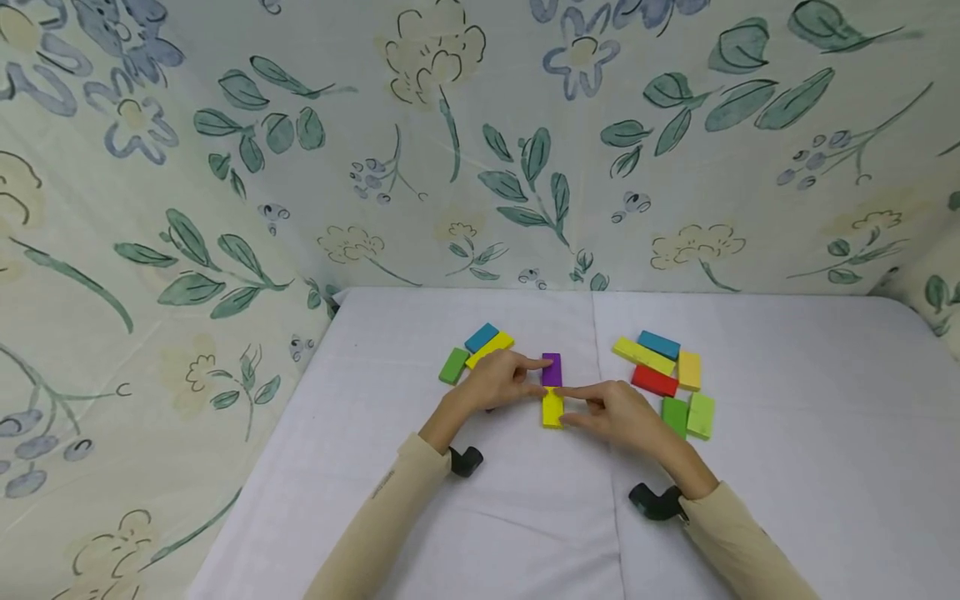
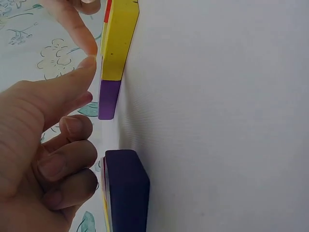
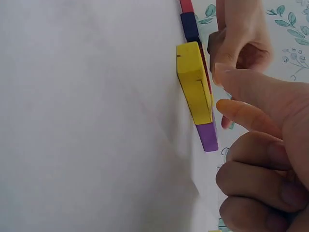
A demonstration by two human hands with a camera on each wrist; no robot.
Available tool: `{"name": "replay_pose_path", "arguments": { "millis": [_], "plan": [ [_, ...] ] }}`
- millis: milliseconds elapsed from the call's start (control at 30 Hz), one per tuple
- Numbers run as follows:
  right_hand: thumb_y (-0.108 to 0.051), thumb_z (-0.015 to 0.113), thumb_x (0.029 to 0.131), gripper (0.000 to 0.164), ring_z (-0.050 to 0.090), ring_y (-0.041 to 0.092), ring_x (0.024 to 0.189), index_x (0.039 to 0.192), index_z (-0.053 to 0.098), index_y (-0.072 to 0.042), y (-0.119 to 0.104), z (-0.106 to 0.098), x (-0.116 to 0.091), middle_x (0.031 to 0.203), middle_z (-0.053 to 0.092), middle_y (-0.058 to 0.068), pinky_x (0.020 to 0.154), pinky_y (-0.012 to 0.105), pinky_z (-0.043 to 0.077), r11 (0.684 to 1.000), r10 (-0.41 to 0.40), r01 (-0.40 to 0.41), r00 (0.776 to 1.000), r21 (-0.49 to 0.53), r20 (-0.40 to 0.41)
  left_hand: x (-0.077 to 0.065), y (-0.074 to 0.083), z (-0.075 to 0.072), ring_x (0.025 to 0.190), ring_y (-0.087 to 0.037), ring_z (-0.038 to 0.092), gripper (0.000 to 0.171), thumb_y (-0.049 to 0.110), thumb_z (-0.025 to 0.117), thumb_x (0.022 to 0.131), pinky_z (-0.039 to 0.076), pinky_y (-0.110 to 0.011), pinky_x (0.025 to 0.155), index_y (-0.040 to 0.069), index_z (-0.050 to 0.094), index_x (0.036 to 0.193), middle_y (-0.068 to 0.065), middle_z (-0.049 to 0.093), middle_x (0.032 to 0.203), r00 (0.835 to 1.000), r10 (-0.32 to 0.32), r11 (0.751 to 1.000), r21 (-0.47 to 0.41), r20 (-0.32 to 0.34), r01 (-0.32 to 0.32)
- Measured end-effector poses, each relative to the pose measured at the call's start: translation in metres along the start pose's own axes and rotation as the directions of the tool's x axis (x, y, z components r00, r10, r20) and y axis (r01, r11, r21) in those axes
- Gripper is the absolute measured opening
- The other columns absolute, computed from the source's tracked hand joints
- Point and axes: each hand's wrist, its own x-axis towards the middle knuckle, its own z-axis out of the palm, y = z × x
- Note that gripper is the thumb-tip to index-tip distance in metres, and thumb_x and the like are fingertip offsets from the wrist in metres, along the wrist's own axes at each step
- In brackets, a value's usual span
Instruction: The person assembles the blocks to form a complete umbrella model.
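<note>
We see the left hand (image 1: 497, 379) and right hand (image 1: 618, 414) at an end-to-end purple rectangular block (image 1: 555, 377) and yellow rectangular block (image 1: 552, 411), in from the far edge of the white-clothed surface (image 1: 810, 417); each grip, thumb and forefinger parted, clasps nothing.

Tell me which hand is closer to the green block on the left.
Left. The left hand is just to the right of the green block; the right hand is much farther to the right.
</note>
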Motion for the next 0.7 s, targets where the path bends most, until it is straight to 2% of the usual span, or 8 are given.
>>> {"name": "replay_pose_path", "arguments": {
  "millis": [200,400,567,700],
  "plan": [
    [-0.029,0.081,0.091,0.043,0.029,0.009,0.048,0.131,0.074,-0.017,0.003,-0.015,-0.003,0.058,0.030,-0.006,0.049,0.021,0.026,0.999,0.029,-0.029,1.000,0.027,0.006,-0.008,0.000,0.002,0.057,-0.011,0.035,0.056,0.048,0.081,0.087,0.027,-0.022,0.058,0.033,0.066,0.139,0.005,0.035,0.062,0.999,-0.017,1.000,0.002,0.028,0.017],
    [-0.026,0.082,0.090,0.041,0.037,0.014,0.056,0.129,0.075,-0.015,0.011,-0.031,-0.012,0.061,0.036,-0.004,0.050,0.024,0.028,0.998,0.055,-0.058,0.995,-0.032,-0.084,-0.010,0.005,0.005,0.058,-0.010,0.038,0.056,0.049,0.083,0.084,0.028,-0.021,0.057,0.033,0.067,0.136,0.005,0.037,0.065,0.998,-0.050,0.999,0.021,0.027,0.049],
    [-0.022,0.081,0.091,0.038,0.037,0.011,0.057,0.126,0.075,-0.009,0.022,-0.044,-0.029,0.063,0.036,-0.004,0.050,0.024,0.027,0.995,0.046,-0.058,0.987,-0.075,-0.153,-0.010,0.006,0.005,0.058,-0.011,0.037,0.055,0.048,0.083,0.085,0.026,-0.021,0.055,0.033,0.066,0.135,0.005,0.037,0.066,0.998,-0.064,0.998,0.016,0.026,0.063],
    [-0.024,0.081,0.090,0.041,0.034,0.007,0.053,0.127,0.074,-0.007,0.038,-0.054,-0.051,0.062,0.035,-0.005,0.047,0.024,0.026,0.993,0.095,-0.105,0.980,-0.053,-0.178,-0.011,0.006,0.005,0.058,-0.011,0.037,0.055,0.048,0.083,0.085,0.026,-0.021,0.055,0.033,0.067,0.135,0.005,0.036,0.066,0.997,-0.066,0.998,0.011,0.025,0.066]
  ]
}}
